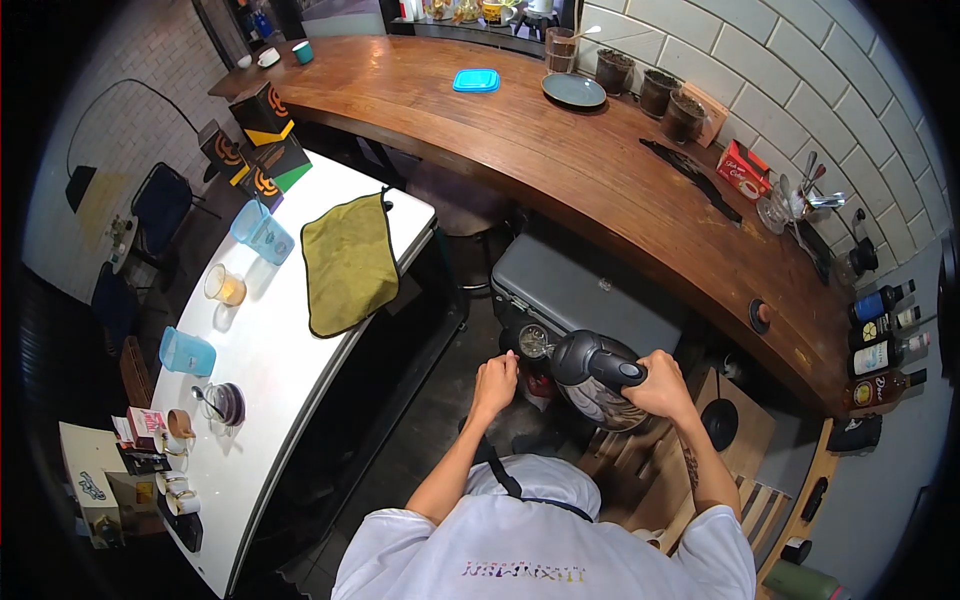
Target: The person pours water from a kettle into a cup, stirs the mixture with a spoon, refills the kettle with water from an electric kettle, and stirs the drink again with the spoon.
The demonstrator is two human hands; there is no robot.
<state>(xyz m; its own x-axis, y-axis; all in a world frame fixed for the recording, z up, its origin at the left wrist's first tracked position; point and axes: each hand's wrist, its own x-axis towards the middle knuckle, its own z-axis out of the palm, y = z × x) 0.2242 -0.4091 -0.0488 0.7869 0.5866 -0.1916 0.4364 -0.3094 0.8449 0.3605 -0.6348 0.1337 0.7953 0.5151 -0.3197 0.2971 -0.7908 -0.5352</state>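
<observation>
My right hand (658,385) grips the black handle of a kettle (605,402) with a shiny, see-through or steel body. The kettle is tilted to the left, its black lid side toward a round clear glass vessel (535,341). Close below that vessel is my left hand (495,387), its fingers curled closed. What those fingers hold, if anything, is hidden. Whether water is flowing between kettle and vessel I cannot tell. A dark object and something red lie partly hidden beneath the vessel.
On the left, a white counter (285,400) bears a green cloth (350,265), blue plastic containers (188,352), a glass (225,287) and several cups. A curved wooden bar (600,165) runs behind, above a grey chest (570,280). Bottles (880,390) line the right wall; a kettle base (719,424) sits nearby.
</observation>
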